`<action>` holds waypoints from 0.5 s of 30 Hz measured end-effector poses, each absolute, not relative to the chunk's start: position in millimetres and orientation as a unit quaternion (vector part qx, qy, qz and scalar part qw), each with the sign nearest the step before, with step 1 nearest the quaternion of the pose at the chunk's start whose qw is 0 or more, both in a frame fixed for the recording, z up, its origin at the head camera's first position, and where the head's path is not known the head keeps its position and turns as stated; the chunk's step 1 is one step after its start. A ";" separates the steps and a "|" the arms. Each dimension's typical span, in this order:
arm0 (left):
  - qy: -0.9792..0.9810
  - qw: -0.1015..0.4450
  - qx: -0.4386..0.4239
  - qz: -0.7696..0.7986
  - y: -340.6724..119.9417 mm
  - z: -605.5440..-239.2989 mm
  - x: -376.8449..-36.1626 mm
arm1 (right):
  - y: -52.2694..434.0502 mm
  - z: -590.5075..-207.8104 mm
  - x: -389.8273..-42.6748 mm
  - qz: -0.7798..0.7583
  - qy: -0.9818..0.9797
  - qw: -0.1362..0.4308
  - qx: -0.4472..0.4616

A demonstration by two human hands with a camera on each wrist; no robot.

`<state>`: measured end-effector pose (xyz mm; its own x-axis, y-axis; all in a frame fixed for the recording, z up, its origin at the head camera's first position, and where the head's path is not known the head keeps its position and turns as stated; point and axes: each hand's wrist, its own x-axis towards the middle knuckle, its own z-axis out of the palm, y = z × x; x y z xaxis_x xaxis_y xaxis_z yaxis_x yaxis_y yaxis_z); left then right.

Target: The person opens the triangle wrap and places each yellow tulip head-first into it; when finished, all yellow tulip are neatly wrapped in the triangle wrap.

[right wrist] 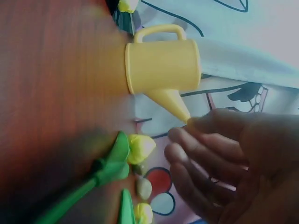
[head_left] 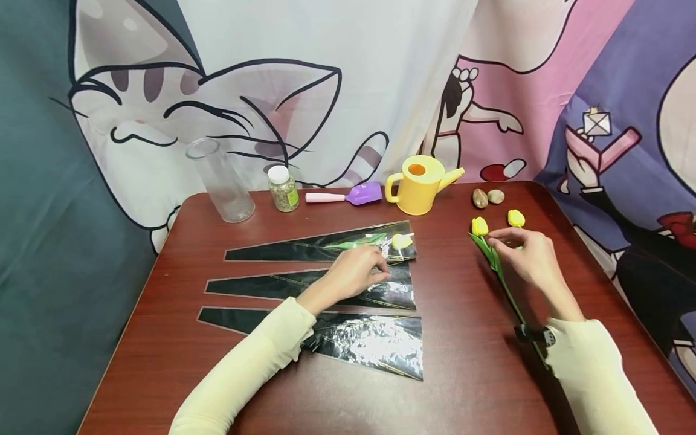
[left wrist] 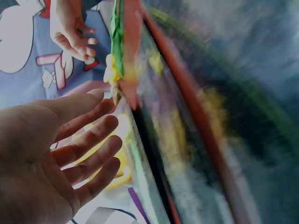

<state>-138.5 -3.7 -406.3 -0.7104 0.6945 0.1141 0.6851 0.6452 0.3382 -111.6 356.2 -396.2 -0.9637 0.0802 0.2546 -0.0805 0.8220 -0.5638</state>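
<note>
My right hand (head_left: 530, 257) is over two artificial yellow tulips at the right of the table. One tulip (head_left: 480, 226) shows its green leaves and long stem; the other tulip (head_left: 516, 218) is mostly hidden behind the hand. In the right wrist view the fingers are loosely bent, apart from the nearer tulip (right wrist: 140, 148). My left hand (head_left: 356, 272) hovers at the middle dark wrapping sleeve (head_left: 394, 287), its fingers relaxed and holding nothing. Inside the far sleeve (head_left: 261, 251) lies another yellow tulip (head_left: 401, 241). A third sleeve (head_left: 375, 344) lies nearest me.
Along the back stand a clear glass vase (head_left: 231, 193), a jar with a white lid (head_left: 284, 192) and a yellow watering can (head_left: 417, 187). A purple toy shovel (head_left: 363, 193) lies between jar and can. Two stones (head_left: 487, 197) sit back right, before a printed curtain (head_left: 413, 72).
</note>
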 end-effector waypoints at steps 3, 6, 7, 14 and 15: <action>0.904 0.018 0.390 0.172 -4.7 -412.0 -130.6 | 362.0 -397.7 -93.3 0.276 -0.952 0.133 -0.018; 0.905 0.008 0.396 0.157 -2.7 -418.8 -127.2 | 367.0 -402.5 -76.2 0.247 -0.962 0.111 -0.046; 0.906 0.004 0.396 0.151 -1.7 -420.9 -126.5 | 368.3 -404.1 -71.2 0.240 -0.964 0.097 -0.058; 0.912 -0.006 0.391 0.122 4.2 -434.8 -123.9 | 370.1 -414.4 -53.6 0.216 -0.972 0.003 -0.091; 0.913 -0.011 0.389 0.122 4.8 -435.8 -123.8 | 369.8 -415.8 -53.1 0.215 -0.972 0.001 -0.093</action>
<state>-123.8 4.8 -435.8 -0.6969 0.7081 0.1140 0.7132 0.6674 0.2142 -53.1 369.8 -415.8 -0.9828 0.1809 -0.0378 0.1799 0.8901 -0.4188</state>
